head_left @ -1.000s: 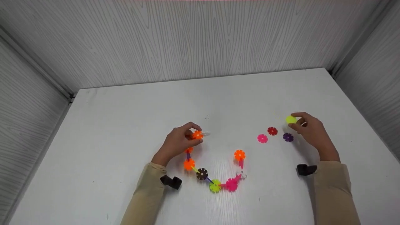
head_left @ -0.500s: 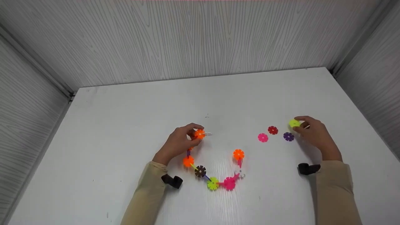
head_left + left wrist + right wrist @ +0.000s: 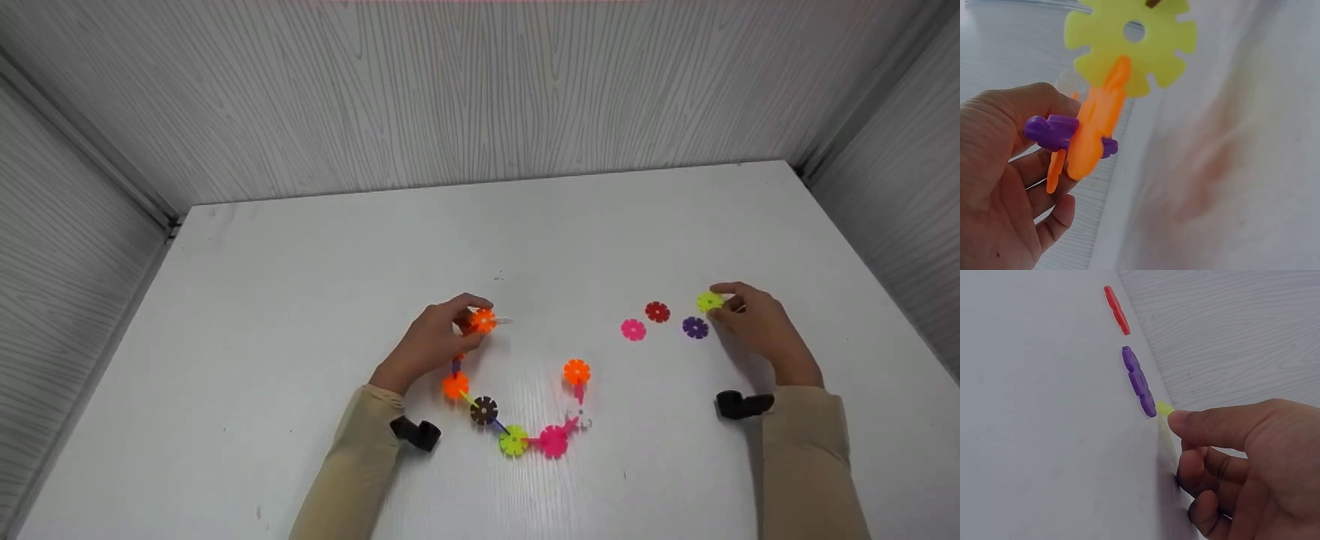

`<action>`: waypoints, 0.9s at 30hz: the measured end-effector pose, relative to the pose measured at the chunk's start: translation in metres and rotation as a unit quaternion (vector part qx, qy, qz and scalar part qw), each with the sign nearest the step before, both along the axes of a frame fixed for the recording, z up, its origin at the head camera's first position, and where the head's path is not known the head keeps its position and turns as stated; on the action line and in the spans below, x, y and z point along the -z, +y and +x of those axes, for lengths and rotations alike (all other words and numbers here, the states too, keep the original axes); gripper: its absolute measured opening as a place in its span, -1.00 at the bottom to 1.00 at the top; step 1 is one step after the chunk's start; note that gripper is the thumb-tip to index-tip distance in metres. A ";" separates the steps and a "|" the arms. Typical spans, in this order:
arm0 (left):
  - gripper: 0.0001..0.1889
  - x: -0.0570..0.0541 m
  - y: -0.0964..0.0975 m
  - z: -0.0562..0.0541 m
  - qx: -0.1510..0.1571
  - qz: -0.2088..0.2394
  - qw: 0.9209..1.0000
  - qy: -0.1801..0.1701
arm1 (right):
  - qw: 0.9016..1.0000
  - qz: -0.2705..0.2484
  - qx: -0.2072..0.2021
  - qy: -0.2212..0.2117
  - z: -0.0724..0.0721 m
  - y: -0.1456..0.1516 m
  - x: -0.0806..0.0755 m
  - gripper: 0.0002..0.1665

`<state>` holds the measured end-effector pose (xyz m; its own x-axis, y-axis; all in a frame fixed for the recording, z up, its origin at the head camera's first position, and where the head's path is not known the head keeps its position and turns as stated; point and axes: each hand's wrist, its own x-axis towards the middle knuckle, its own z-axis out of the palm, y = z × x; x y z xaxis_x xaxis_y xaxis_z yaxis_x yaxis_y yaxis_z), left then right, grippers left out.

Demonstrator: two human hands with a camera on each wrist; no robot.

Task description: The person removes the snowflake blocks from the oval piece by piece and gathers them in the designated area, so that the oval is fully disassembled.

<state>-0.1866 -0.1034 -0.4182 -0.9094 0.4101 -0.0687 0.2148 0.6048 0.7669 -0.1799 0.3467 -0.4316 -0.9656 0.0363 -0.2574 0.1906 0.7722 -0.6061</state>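
Loose yellow disc (image 3: 708, 302) shifted away from counter's (image 3: 337, 262) back edge

Right hand (image 3: 759, 324): grip pinched on yellow, thumb and finger at the rim, toward the right edge, near the purple disc (image 3: 695, 328). Can't tell if it's lifted. Left hand (image 3: 439, 337): grip closed on the orange disc (image 3: 484, 321) in the chain (image 3: 514, 442), clear disc (image 3: 505, 320) jutting past. Looks like the fetch-next-disc step; next move probably calls for yellow-to-clear, slots aligned.
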 end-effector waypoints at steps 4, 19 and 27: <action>-0.59 -0.001 0.001 0.001 -0.007 0.004 1.000 -0.003 | 1.000 0.003 0.005 -0.009 0.001 0.001 0.001 -0.38; -0.64 -0.003 0.006 0.007 -0.002 0.019 0.999 0.049 | 0.999 -0.013 -0.006 0.035 0.000 -0.014 -0.015 -0.30; -0.64 0.000 0.007 0.007 0.011 0.033 0.999 0.033 | 0.997 -0.034 -0.036 0.062 0.000 -0.048 -0.020 -0.28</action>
